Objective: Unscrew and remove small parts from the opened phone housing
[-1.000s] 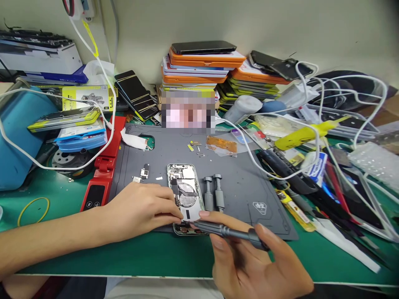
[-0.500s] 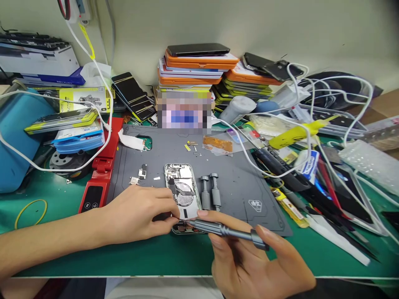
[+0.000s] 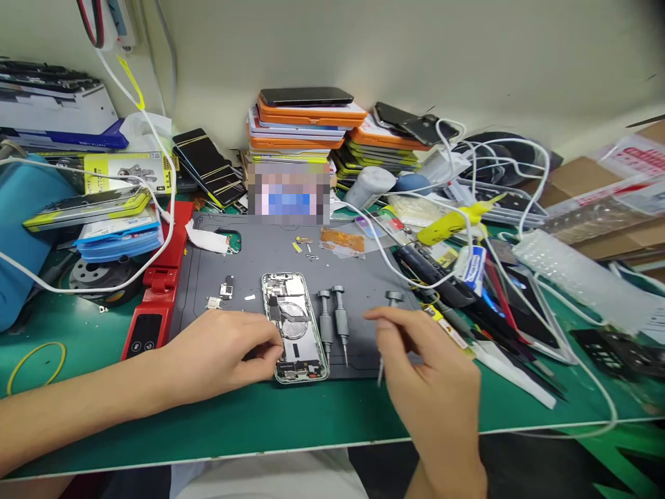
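L hand [image 3: 223,348] curled tog. at L edge of phone [image 3: 295,327], R hand [image 3: 432,371] at driver [image 3: 394,296] R of phone, hold unclear

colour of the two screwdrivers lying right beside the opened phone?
Grey. Both screwdrivers show best in the head view.

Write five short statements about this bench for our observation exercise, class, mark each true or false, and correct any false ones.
1. The left hand is at the left edge of the open phone. True.
2. Two screwdrivers lie just right of the phone. True.
3. The right hand touches the phone. False: the right hand is apart from it, with a third screwdriver partly hidden behind the hand.
4. The red device is right of the phone. False: the red device is on the left.
5. The orange strip lies farther back than the phone. True.
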`<state>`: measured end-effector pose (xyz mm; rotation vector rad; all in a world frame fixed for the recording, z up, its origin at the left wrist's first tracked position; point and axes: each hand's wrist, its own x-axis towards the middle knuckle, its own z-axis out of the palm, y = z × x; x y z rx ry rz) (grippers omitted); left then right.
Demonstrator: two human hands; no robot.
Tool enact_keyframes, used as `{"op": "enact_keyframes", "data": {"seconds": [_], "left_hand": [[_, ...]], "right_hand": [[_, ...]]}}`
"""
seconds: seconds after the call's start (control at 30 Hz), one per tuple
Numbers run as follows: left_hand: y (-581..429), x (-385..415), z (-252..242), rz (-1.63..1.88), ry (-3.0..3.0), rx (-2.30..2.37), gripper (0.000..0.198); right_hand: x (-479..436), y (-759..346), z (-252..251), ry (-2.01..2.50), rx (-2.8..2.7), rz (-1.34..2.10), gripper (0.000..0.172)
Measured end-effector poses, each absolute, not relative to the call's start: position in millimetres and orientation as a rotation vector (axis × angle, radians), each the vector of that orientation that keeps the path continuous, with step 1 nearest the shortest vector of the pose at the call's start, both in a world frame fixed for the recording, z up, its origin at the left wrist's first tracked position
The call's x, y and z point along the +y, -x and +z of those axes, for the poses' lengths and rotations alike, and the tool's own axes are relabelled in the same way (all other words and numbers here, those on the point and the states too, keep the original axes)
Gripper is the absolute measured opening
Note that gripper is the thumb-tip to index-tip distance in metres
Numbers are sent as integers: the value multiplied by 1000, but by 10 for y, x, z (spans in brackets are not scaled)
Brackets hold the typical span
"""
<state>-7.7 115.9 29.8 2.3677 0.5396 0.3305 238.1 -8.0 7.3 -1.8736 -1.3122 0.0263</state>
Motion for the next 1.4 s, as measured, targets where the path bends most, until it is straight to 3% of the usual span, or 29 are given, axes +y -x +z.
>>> {"op": "enact_keyframes", "data": {"seconds": [0.17, 0.4, 0.67, 0.93, 1.1, 1.4], "left_hand": [[87, 1175, 300, 370, -2386, 524, 9], [119, 1191, 273, 343, -2399, 520, 5], [112, 1185, 319, 325, -2472, 594, 8], [106, 1181, 300, 287, -2511, 584, 18], [91, 1158, 338, 284, -2523, 603, 15], [103, 1153, 335, 291, -2509, 590, 12]], "right_hand": [[49, -2459, -31, 2098, -1574, -136, 29], [120, -2296, 46, 2041, -1521, -231, 48], [187, -2143, 94, 2104, -1592, -73, 64], [193, -2114, 99, 2094, -1568, -88, 53], [168, -2059, 63, 2126, -1609, -219, 45], [149, -2045, 113, 1934, -1360, -79, 23]]}}
